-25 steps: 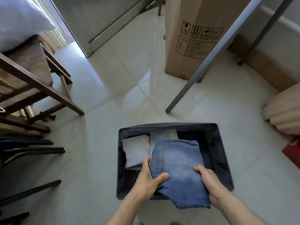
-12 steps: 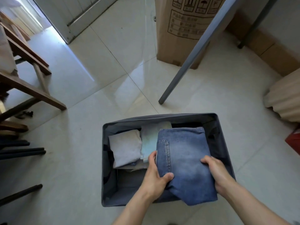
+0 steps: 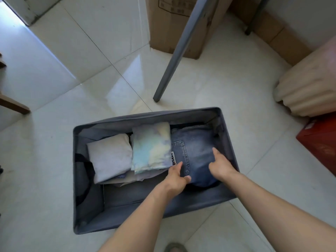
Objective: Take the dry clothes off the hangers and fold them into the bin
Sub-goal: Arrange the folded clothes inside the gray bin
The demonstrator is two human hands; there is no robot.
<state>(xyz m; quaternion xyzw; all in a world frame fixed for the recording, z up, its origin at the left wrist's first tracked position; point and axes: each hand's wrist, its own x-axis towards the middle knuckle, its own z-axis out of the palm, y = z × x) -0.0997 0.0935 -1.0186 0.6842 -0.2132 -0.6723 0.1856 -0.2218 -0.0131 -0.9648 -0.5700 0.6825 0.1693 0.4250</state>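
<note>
Left hand (image 3: pixel 175 177): fingers (image 3: pixel 179 165) pressed together along the left edge of the folded jeans (image 3: pixel 195 148), thumb curled over the near corner, pinching the denim between them. Right hand (image 3: pixel 221 166): thumb laid flat on top of the denim; the remaining fingers dip past the right edge of the fold and are hidden, so their spread cannot be told. Both forearms reach in over the near wall of the bin (image 3: pixel 145 115). The jeans lie in the right end of the bin, back pocket up, their near edge above a dark gap. Just beside them, in the middle of the bin, a folded tie-dyed garment (image 3: pixel 151 148) lies touching their left edge. A folded pale grey garment (image 3: pixel 111 159) lies left of that, both on further folded cloth beneath. The bin stands on a tiled floor (image 3: pixel 54 160). Beyond its far wall a grey pole (image 3: pixel 180 46) slants down to the floor in front of a cardboard box (image 3: pixel 163 30). To the right of the bin sit a cream ribbed object (image 3: pixel 309 84) and a red box (image 3: pixel 321 142).
</note>
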